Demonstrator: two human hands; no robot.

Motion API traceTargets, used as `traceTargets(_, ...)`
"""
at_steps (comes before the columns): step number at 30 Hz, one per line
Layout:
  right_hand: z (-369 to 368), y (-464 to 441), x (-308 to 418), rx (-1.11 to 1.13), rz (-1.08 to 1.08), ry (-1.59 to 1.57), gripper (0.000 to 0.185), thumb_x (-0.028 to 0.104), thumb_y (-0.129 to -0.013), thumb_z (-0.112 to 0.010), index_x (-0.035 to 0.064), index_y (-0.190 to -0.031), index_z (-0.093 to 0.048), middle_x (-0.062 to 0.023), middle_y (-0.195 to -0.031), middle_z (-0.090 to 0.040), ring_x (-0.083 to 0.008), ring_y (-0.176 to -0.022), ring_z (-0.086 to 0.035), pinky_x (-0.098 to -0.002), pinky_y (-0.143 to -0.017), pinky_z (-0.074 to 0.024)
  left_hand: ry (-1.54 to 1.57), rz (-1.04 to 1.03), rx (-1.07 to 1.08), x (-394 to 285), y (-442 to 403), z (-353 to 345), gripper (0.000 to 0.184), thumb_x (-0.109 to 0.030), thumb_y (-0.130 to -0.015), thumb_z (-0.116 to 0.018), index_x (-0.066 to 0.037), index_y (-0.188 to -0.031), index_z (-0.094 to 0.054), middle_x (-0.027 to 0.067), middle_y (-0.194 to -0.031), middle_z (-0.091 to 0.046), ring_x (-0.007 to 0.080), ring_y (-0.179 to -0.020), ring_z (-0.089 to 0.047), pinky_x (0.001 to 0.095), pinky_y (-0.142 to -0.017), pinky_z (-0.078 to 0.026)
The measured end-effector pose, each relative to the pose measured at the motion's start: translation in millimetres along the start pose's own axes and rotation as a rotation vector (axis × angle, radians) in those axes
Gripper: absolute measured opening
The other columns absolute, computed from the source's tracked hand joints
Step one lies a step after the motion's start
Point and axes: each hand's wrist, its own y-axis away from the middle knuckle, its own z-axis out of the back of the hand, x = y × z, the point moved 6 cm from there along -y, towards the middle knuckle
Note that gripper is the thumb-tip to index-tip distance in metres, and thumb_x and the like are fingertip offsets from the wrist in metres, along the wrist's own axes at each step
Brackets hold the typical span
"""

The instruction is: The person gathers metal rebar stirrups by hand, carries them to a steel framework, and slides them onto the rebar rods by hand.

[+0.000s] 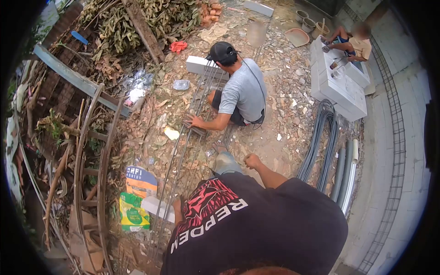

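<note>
Long thin steel bars run lengthwise in front of me, propped on a white block near me and another white block farther off. My left hand is beside the near end of the bars, partly hidden by my black shirt, so its grip is unclear. Over the ground to the right of the bars, my right hand is closed with curled fingers; anything inside it is hidden. A co-worker in a grey shirt crouches across from me, one hand on the bars.
Left lie a curved wooden ladder-like frame, debris and a green-yellow bag. On the right are bundled black rods, grey pipes and white blocks, where another person sits. Buckets stand behind.
</note>
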Motion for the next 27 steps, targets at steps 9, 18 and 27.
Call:
traceTargets(9,-18,-10,44,0.101,0.007,-0.082,0.024,0.02,-0.093,-0.064,0.0028,-0.11,-0.067,-0.01,-0.088,-0.07,-0.0195,-0.069,-0.067,-0.0343,-0.055,-0.0527,0.037,-0.051,-0.045,29,32,12,0.034,-0.021,-0.095,-0.067,0.007,-0.114,-0.065,0.0216,-0.101,-0.072,0.0292,-0.079,-0.072,0.0361,-0.062,-0.06)
traceTargets(18,-39,-13,74,0.188,0.027,-0.025,0.023,0.022,-0.094,-0.064,0.0027,-0.106,-0.068,-0.0092,-0.09,-0.069,-0.017,-0.071,-0.066,-0.0315,-0.056,-0.052,0.241,0.054,-0.179,69,108,4,0.029,-0.022,-0.093,-0.07,0.005,-0.105,-0.069,0.0156,-0.092,-0.072,0.0209,-0.074,-0.07,0.0315,-0.061,-0.056)
traceTargets(27,-37,-3,86,0.224,0.041,0.041,0.024,0.02,-0.095,-0.062,0.0032,-0.111,-0.069,-0.0082,-0.09,-0.07,-0.0158,-0.071,-0.066,-0.0306,-0.058,-0.0519,0.388,0.323,-0.209,72,101,-36,0.028,-0.025,-0.093,-0.071,0.002,-0.1,-0.071,0.0095,-0.085,-0.07,0.0141,-0.064,-0.063,0.0292,-0.053,-0.048)
